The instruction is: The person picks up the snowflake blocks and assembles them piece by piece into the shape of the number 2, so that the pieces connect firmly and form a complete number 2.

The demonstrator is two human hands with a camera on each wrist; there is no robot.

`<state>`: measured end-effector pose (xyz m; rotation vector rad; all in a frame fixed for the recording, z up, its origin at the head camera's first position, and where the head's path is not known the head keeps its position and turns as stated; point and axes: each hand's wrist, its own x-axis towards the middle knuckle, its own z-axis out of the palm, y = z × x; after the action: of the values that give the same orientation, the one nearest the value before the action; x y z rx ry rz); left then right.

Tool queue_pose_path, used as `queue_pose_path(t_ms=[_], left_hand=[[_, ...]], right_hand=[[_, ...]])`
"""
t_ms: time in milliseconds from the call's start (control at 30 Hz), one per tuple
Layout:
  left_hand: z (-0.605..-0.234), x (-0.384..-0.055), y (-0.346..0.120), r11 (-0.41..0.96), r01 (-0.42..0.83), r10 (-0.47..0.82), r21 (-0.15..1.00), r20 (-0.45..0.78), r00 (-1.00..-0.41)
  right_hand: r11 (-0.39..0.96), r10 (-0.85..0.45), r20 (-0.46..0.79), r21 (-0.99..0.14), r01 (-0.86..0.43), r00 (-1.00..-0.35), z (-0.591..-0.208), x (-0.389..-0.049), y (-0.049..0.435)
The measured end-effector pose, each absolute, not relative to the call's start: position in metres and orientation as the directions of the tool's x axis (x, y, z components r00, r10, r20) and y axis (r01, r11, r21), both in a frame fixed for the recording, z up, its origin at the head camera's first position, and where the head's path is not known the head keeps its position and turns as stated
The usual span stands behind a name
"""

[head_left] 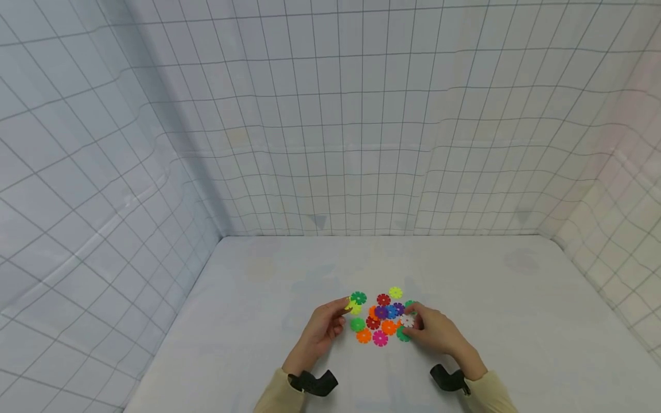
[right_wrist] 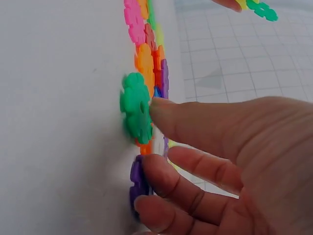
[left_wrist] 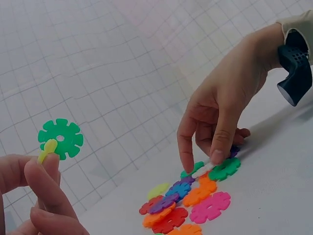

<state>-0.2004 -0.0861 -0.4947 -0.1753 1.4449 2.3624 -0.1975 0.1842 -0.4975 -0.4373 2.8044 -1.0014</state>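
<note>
white tabletop (head_left: 465, 287), colourful notched discs (head_left: 381, 312), some overlapping

Yellow slotted disc (head_left: 355, 309): joined to green disc (head_left: 358, 297), held by left fingers (left_wrist: 51, 193) above bench (head_left: 258, 321). White slotted disc (head_left: 408, 321): pinched by right fingers (left_wrist: 186, 142) at disc pile (head_left: 381, 312), roughly midway between bench side edges.

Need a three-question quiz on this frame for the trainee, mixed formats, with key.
1. True or false: the left hand holds nothing.
2. In the left wrist view, what colour is the flower disc above the left hand? a) red b) green c) orange
3. Fill in: in the head view, the right hand has a ___ disc between thumb and forefinger.

Key:
1. False; it pinches a yellow flower disc.
2. b
3. white
</note>
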Motion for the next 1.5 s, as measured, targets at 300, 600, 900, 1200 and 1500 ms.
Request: queue_pose_path(t_ms=[300, 600, 900, 1200, 1500], left_hand=[[-0.494, -0.200, -0.085, -0.474, -0.423, 0.240, 0.772, -0.349, -0.906], [-0.496, -0.201, -0.082, -0.506, -0.438, 0.239, 0.743, -0.367, -0.899], [-0.497, -0.201, -0.083, -0.514, -0.445, 0.258, 0.733, -0.363, -0.895], [-0.496, -0.198, -0.084, -0.445, -0.419, 0.257, 0.792, -0.335, -0.906], [-0.498, -0.200, -0.079, -0.161, -0.303, 0.194, 0.939, -0.271, -0.943]], right_hand=[[0.796, -0.225, 0.017, -0.574, -0.194, -0.974, -0.498, -0.196, 0.177], [0.796, -0.229, 0.131, -0.545, -0.263, -0.965, -0.502, -0.198, 0.175], [0.806, -0.223, 0.185, -0.518, -0.287, -0.957, -0.496, -0.197, 0.176], [0.648, -0.144, 0.219, -0.716, -0.259, -0.965, -0.495, -0.198, 0.177], [0.044, -0.191, -0.069, -0.997, 0.062, -0.979, -0.485, -0.195, 0.161]])
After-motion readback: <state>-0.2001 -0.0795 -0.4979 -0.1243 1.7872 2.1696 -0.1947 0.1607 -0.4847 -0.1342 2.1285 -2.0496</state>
